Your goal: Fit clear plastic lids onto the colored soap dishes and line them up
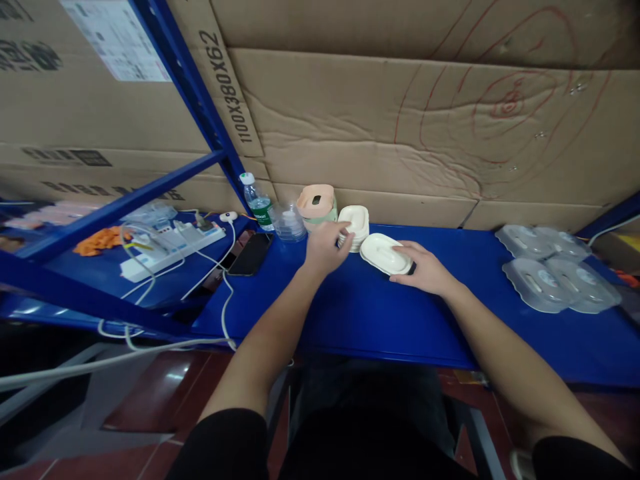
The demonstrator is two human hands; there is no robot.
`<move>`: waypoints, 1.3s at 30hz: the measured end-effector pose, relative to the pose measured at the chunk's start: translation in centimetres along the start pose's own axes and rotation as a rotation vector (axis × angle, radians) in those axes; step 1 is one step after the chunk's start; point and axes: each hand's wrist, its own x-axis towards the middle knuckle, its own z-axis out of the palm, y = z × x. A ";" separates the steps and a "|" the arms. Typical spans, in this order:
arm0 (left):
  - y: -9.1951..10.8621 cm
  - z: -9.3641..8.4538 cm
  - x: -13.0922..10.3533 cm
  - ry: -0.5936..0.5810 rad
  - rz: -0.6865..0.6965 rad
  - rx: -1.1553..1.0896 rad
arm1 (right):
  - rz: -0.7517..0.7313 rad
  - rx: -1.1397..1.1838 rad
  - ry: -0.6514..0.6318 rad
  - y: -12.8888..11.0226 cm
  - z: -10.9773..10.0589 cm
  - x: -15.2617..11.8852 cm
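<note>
My right hand grips the right end of a cream oval dish-like piece, thumb below and fingers on top, just above the blue table. A dark edge shows beneath that piece. At the left edge of a small stack of cream pieces is my left hand, its fingers bent and apart. Whether its fingertips touch the stack I cannot tell. Behind the left hand stands a peach and pale green container with a dark slot in its top. Clear round plastic containers stand left of it.
A water bottle and a black phone are to the left, near a white power strip with several cables. Clear plastic trays lie on the right of the blue table. Cardboard walls the back; a blue post rises at left.
</note>
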 end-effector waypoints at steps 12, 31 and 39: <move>4.0 2.6 -2.3 -0.380 0.019 -0.265 | 0.134 0.067 0.487 -0.3 1.0 5.5; -3.0 0.5 -0.3 0.216 -0.461 0.039 | 0.142 -0.127 0.427 -5.0 8.3 11.9; -3.2 0.9 -0.5 0.188 -0.462 -0.050 | 0.099 -0.029 0.501 -4.4 8.9 11.4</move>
